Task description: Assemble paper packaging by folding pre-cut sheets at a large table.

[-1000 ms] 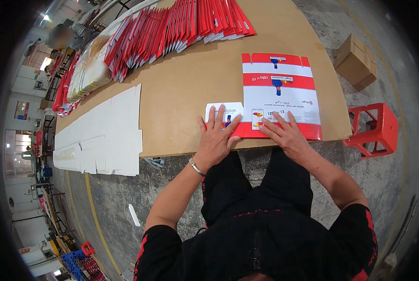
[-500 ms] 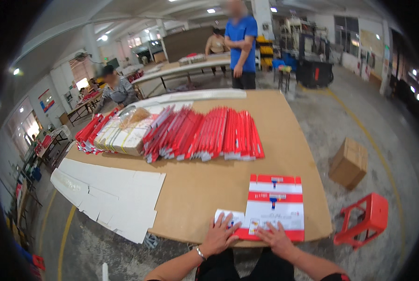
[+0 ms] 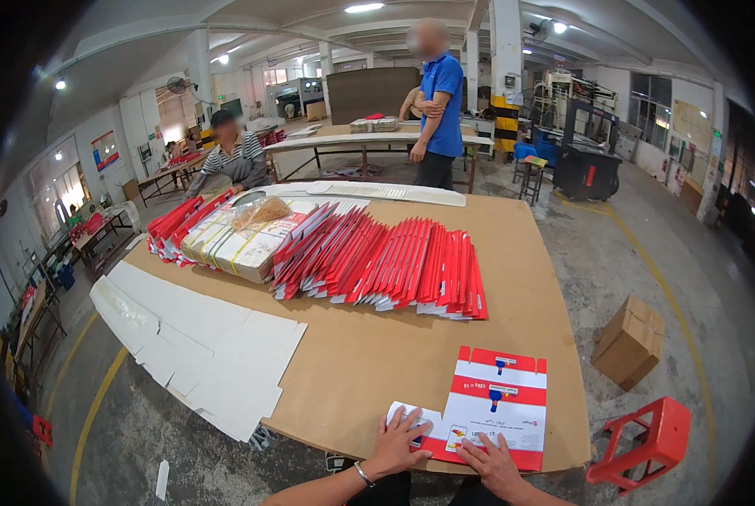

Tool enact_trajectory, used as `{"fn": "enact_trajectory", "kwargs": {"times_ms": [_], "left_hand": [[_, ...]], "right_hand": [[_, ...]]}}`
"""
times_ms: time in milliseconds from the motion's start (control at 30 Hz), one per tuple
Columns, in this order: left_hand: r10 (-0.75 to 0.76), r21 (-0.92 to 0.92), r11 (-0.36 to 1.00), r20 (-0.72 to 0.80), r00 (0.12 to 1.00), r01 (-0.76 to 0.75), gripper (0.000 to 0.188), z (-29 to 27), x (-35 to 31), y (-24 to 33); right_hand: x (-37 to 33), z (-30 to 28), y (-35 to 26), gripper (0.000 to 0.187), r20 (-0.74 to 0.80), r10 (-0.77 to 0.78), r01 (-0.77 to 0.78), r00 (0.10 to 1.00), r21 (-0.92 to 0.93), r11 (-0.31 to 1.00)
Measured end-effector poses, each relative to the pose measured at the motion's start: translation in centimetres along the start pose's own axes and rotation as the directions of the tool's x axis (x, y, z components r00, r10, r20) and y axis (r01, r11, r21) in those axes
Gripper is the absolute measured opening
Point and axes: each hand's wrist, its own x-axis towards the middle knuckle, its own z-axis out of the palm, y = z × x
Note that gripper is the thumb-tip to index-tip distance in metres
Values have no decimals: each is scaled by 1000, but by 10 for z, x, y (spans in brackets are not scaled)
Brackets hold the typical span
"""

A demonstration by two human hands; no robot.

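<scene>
Red stool [image 3: 669, 427] near flat carton [image 3: 489, 411], cardboard row [image 3: 411, 268] beyond

Near right, a red plastic stool [image 3: 654, 438] stands on grey floor [image 3: 593, 253]; beyond it, a brown cardboard box [image 3: 629, 344]; far centre, a person in a blue shirt [image 3: 442, 97] before a long table [image 3: 344, 142]; to the left, someone in a striped top [image 3: 241, 160]; far right, a bulky black machine [image 3: 573, 165].
</scene>
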Motion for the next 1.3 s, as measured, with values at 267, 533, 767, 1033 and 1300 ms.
{"fn": "enact_trajectory", "kwargs": {"times_ms": [267, 533, 767, 1033, 1300], "left_hand": [[-42, -23, 999, -1, 999, 42, 71, -2, 1, 6], [-28, 3, 1000, -37, 999, 28, 70, 4, -1, 5], [-71, 50, 996, -21, 997, 72, 67, 0, 11, 17], [-78, -14, 997, -64, 995, 77, 68, 15, 44, 12], [-200, -41, 980, -110, 974, 196, 63, 9, 63, 13]], "right_hand": [[-1, -2, -1, 69, 10, 15, -15, 1000, -2, 1000], [0, -3, -4, 72, 17, 25, -25, 1000, 6, 1000], [-1, -3, -5, 66, -34, 32, -32, 999, 10, 999], [-2, -6, -5, 62, -60, 51, -48, 997, 38, 998], [6, -6, -8, 60, -110, 32, -21, 993, 104, 994]]}}
